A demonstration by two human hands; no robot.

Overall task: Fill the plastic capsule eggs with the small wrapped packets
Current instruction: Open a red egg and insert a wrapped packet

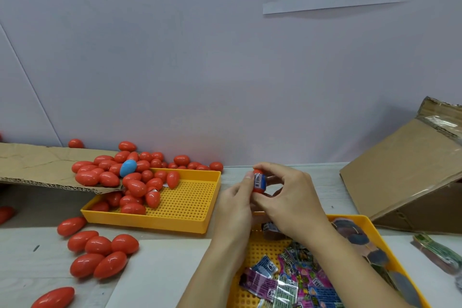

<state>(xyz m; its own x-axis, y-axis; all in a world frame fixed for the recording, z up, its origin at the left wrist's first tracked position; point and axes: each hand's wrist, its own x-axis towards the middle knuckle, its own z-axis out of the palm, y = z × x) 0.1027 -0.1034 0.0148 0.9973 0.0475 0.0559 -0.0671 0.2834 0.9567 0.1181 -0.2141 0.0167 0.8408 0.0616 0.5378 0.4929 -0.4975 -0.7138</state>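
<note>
- Two hands meet above the table (312,182), both gripping one red egg (258,180) between them.
- Left hand (235,204) pinches the egg from the left side, thumb up against it.
- Right hand (291,192) curls its fingers over the top and right of the egg; a blue packet (259,180) shows against the egg's front.
- Wrapped packets (287,280) lie in the yellow tray (370,226) beneath the wrists.
- Many red eggs (132,182) and one blue egg (128,168) pile in the far tray (190,207), well to the left.
</note>
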